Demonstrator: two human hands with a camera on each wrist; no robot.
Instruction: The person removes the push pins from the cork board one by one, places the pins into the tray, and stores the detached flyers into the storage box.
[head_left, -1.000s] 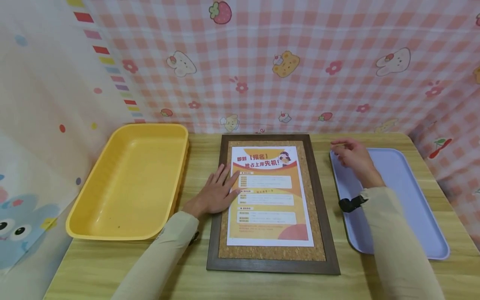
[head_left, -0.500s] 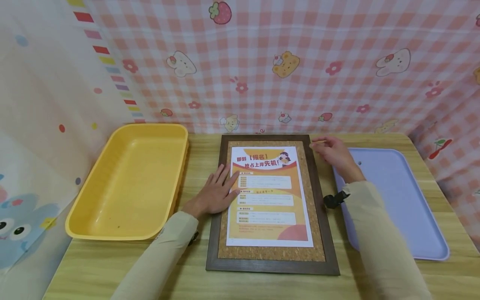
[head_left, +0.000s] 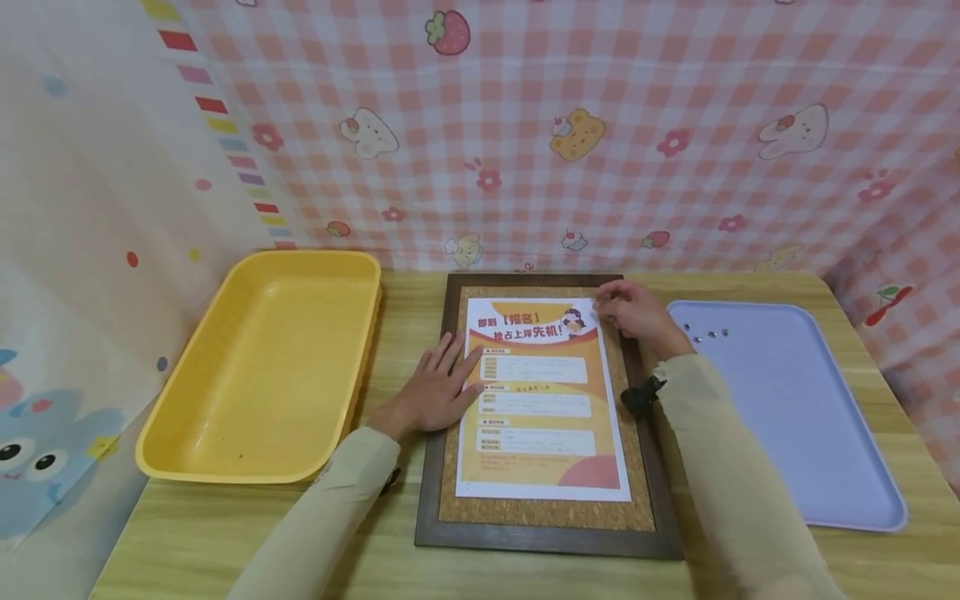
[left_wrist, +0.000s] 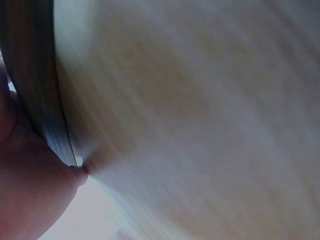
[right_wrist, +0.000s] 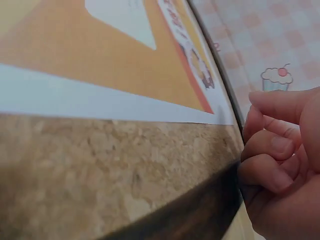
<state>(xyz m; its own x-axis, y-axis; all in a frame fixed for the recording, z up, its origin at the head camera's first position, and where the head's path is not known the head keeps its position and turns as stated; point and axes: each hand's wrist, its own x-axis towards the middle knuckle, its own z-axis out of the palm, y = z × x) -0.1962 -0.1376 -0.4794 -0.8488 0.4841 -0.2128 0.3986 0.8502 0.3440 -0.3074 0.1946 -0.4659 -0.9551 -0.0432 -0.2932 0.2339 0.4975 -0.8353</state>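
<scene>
A printed sheet, orange and white, lies on a cork board with a dark wooden frame. Fingers spread, my left hand rests flat across the board's left side, its fingertips on the sheet's left edge. In the left wrist view, part of that hand lies against the frame. My right hand is at the sheet's upper right corner, thumb and index fingertip pinched together. The right wrist view shows this hand with its other fingers curled; the tiny thing at the fingertips is mostly hidden, its kind unclear.
To the right lies a lilac tray, with several small shiny metal pieces near its upper left corner. A deep yellow bin stands on the left. Behind the wooden table hangs a pink checked cloth.
My right hand has moved left from over the lilac tray to the sheet's upper right corner, uncovering the small metal pieces. The left hand has stayed on the board.
</scene>
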